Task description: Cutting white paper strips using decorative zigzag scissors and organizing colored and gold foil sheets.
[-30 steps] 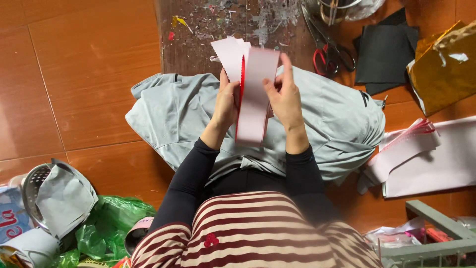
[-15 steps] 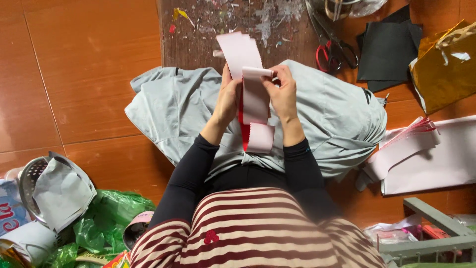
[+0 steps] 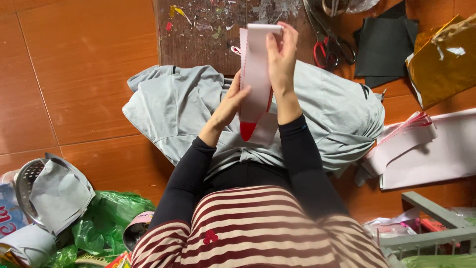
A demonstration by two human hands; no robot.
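Observation:
I hold a long strip of pale pink paper (image 3: 255, 74) upright over my lap; its other side is red and shows at the pointed lower end. My right hand (image 3: 281, 52) grips the strip near its top edge, fingers wrapped over it. My left hand (image 3: 231, 101) supports the strip from the left, lower down, fingers against the paper. A grey cloth (image 3: 173, 106) is spread over my knees beneath the strip.
A paint-speckled wooden board (image 3: 208, 30) lies ahead. Red-handled scissors (image 3: 327, 44), dark sheets (image 3: 384, 47) and gold foil (image 3: 444, 57) lie at the upper right. Pale pink paper sheets (image 3: 431, 149) rest on the right. A green bag (image 3: 99, 223) and crumpled paper (image 3: 57, 191) sit left.
The paper, held as a fan of pieces a second ago, is now one long folded strip. My right hand has slid up to its top; my left hand sits lower.

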